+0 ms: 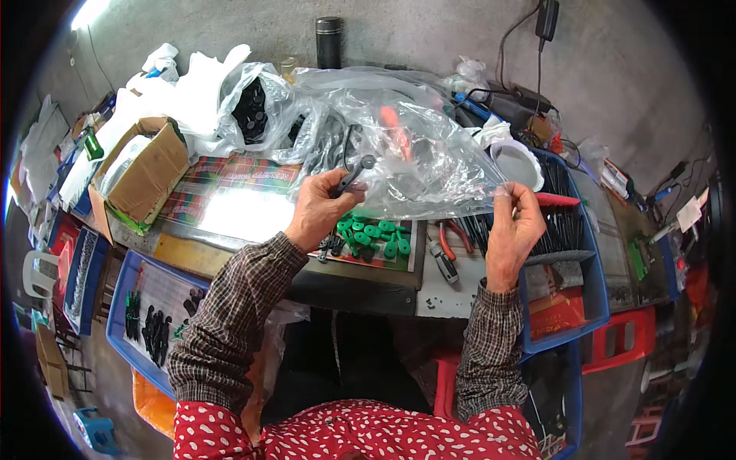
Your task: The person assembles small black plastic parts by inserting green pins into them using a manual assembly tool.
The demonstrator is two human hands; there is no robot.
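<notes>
My left hand [320,208] is closed on a small black plastic part with a round end [366,162]. It is raised at the near edge of a large clear plastic bag [445,165]. Between thumb and fingers of my right hand [514,234], the bag's right corner is pinched. The bag lies spread over the bench, with something red showing through it. Below the bag, between my hands, lies a heap of green round-ended plastic parts [379,234]. Red-handled pliers [452,239] and a grey-handled tool [443,264] rest beside the heap.
A blue tray [602,295] of black strips stands at the right; another blue tray [115,326] with black and green parts is at the lower left. An open cardboard box [157,172], a bag of black parts [249,111] and a black flask [329,44] sit farther back.
</notes>
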